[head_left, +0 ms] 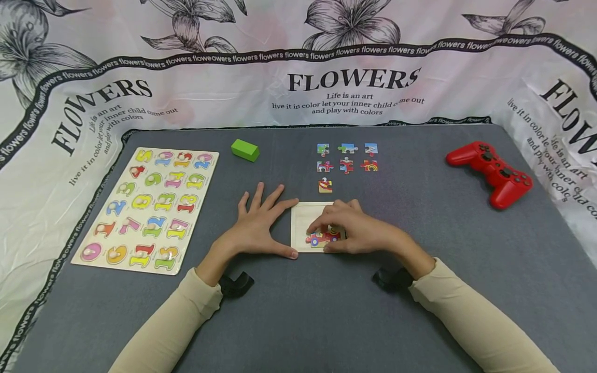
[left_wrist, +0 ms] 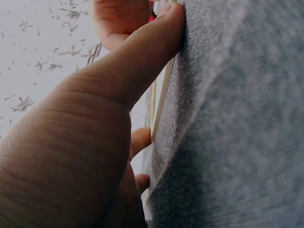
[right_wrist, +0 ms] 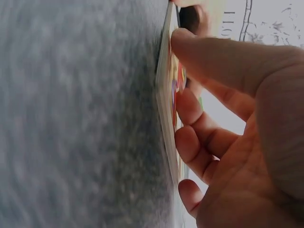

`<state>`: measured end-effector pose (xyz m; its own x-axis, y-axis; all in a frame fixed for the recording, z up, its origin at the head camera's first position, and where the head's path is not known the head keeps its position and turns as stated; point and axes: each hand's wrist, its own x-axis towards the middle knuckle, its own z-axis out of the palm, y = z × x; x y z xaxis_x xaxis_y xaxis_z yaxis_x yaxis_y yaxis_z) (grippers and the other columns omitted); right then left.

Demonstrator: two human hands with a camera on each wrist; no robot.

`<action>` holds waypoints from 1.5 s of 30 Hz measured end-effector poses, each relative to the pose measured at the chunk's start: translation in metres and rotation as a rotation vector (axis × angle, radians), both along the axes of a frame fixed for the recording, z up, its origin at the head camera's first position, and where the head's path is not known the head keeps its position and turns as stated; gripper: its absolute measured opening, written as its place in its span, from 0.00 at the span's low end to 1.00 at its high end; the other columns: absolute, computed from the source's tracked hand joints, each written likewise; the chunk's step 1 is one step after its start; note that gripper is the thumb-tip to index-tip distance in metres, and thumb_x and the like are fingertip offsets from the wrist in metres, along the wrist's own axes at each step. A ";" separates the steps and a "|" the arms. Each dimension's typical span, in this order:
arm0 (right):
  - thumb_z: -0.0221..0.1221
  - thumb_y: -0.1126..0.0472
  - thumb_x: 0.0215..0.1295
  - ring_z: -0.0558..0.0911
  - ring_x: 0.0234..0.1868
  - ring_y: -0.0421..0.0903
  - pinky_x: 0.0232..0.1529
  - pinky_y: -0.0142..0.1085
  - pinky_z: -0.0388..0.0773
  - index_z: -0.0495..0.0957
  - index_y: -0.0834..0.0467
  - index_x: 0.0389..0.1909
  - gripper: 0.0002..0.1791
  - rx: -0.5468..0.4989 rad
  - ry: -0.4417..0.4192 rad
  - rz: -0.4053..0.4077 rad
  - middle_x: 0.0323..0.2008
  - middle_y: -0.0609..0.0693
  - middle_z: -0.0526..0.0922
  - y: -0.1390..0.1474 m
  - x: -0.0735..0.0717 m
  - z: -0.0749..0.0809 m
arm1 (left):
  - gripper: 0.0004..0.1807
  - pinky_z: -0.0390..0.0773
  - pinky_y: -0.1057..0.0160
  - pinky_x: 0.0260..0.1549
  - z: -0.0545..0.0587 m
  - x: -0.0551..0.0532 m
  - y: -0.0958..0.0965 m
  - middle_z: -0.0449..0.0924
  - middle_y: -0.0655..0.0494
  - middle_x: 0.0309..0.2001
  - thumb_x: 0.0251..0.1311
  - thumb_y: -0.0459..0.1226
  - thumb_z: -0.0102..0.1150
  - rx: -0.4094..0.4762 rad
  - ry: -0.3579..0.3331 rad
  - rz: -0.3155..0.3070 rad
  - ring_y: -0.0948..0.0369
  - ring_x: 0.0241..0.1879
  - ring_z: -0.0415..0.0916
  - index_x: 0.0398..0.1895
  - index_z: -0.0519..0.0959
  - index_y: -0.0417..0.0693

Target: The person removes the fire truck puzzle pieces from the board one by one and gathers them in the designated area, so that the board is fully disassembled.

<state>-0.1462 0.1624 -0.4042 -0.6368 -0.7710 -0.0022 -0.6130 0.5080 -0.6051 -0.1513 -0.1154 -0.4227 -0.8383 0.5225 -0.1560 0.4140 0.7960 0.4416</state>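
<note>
A small square wooden puzzle tray (head_left: 294, 228) lies on the grey tabletop between the hands. My left hand (head_left: 256, 225) is spread flat beside it, index fingertip at the upper left corner and thumb at the lower left one. Over the tray's right side, my right hand (head_left: 359, 225) bends its fingers and thumb about a colourful puzzle piece (head_left: 318, 240) in the lower part. More of the picture lies partly hidden beneath that hand. From the right wrist, the thumb (right_wrist: 213, 57) shows at the tray edge (right_wrist: 163, 95), with fingertips on the printed surface.
Several loose puzzle pieces (head_left: 346, 166) lie in rows beyond the tray. A green block (head_left: 244, 150) sits farther left, near a number board (head_left: 154, 207) with knobbed digits. At the right is a red game controller (head_left: 489, 173). Flower-printed cloth (head_left: 233, 93) borders the far side.
</note>
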 end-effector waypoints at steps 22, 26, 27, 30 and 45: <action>0.74 0.58 0.57 0.70 0.40 0.40 0.44 0.43 0.53 0.86 0.46 0.53 0.21 -0.008 0.083 -0.010 0.36 0.41 0.80 -0.005 0.001 0.000 | 0.64 0.24 0.29 0.72 0.004 -0.002 0.001 0.35 0.54 0.85 0.38 0.70 0.74 0.015 0.011 -0.006 0.40 0.81 0.18 0.81 0.55 0.70; 0.74 0.58 0.57 0.68 0.38 0.39 0.43 0.43 0.52 0.86 0.46 0.53 0.21 -0.016 0.086 -0.020 0.33 0.41 0.79 -0.004 0.000 -0.002 | 0.64 0.24 0.29 0.72 0.003 -0.001 0.001 0.35 0.53 0.85 0.38 0.70 0.74 0.011 0.008 -0.005 0.40 0.81 0.18 0.81 0.55 0.71; 0.74 0.58 0.57 0.68 0.38 0.39 0.44 0.43 0.52 0.86 0.46 0.53 0.21 -0.021 0.087 -0.024 0.33 0.40 0.79 -0.004 0.000 -0.002 | 0.64 0.24 0.29 0.72 0.003 -0.001 0.001 0.35 0.53 0.85 0.38 0.70 0.74 0.011 0.008 -0.005 0.40 0.81 0.18 0.81 0.55 0.70; 0.72 0.59 0.57 0.69 0.38 0.40 0.44 0.43 0.53 0.87 0.47 0.52 0.20 -0.041 0.084 -0.033 0.34 0.41 0.80 -0.003 -0.002 -0.003 | 0.64 0.24 0.29 0.72 0.003 -0.001 0.001 0.35 0.54 0.85 0.38 0.70 0.74 0.016 0.004 -0.002 0.41 0.81 0.18 0.81 0.55 0.70; 0.72 0.59 0.58 0.73 0.43 0.44 0.45 0.44 0.53 0.87 0.47 0.52 0.19 -0.100 0.059 -0.135 0.39 0.40 0.84 0.022 -0.019 -0.002 | 0.63 0.23 0.30 0.72 -0.001 0.002 0.000 0.35 0.55 0.85 0.38 0.70 0.74 0.027 -0.003 0.002 0.42 0.81 0.18 0.81 0.55 0.71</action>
